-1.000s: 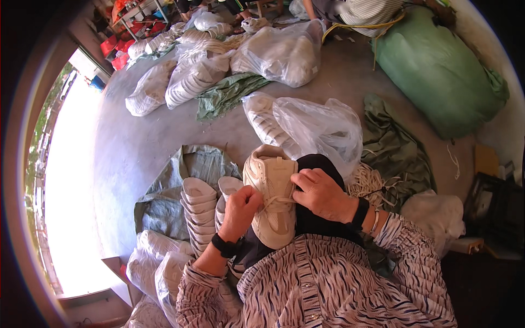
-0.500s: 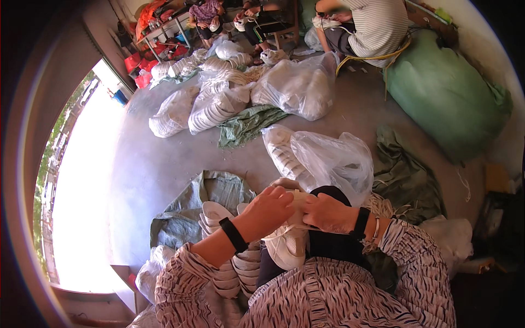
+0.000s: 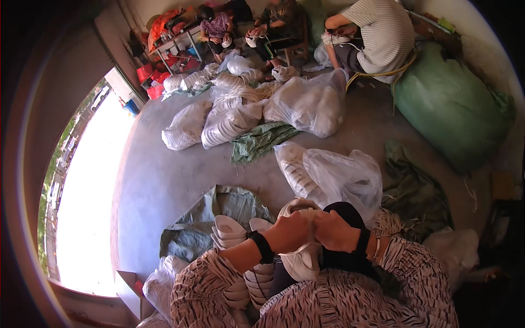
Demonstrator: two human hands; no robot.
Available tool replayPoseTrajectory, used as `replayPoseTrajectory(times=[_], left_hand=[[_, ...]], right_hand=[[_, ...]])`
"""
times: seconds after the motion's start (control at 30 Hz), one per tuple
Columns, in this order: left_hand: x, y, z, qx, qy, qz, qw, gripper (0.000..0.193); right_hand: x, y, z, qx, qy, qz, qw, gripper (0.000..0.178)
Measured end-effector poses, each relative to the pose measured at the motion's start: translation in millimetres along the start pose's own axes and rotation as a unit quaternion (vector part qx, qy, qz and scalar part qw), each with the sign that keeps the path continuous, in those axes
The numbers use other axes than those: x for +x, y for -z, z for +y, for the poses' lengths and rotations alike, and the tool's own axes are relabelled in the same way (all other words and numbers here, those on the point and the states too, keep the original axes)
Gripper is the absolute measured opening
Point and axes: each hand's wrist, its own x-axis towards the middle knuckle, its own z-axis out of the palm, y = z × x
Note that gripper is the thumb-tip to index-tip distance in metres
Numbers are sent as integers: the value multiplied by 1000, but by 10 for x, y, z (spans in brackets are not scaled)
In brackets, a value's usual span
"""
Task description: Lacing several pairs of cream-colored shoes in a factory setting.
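Holding shoe (image 3: 302,265) at middle, with left hand (image 3: 289,232) and right hand (image 3: 335,232) curled narrow, nearly knuckle to knuckle above. Probably pinched by lace or tongue; cannot tell which, with fingertips hidden. Lying beneath and between both, with toe poking out toward shirt (image 3: 350,298) and collar beyond. Just beside stacked shoes (image 3: 259,280) on left.

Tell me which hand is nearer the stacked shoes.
Left. The left hand is at the held shoe, just right of the stacked shoes; the right hand is farther right, beyond the left.
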Motion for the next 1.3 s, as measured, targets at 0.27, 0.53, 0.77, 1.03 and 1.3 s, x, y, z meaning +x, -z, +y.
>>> replayPoseTrajectory(times=[0.27,0.53,0.77,1.03,1.3], left_hand=[[72,-441,-186,-317,73,238,915,22],[-24,-414,-186,-560,139,259,775,13],[10,-424,-201,-606,107,260,744,12],[23,-351,-67,-656,104,277,695,23],[-51,123,336,-597,-15,245,764,25]], right_hand=[[11,-139,150,371,7,259,892,10],[46,131,33,802,-231,44,550,21],[57,64,-65,756,-169,18,633,16],[-91,1072,-39,812,-61,129,565,24],[-297,1202,113,716,-37,208,665,22]])
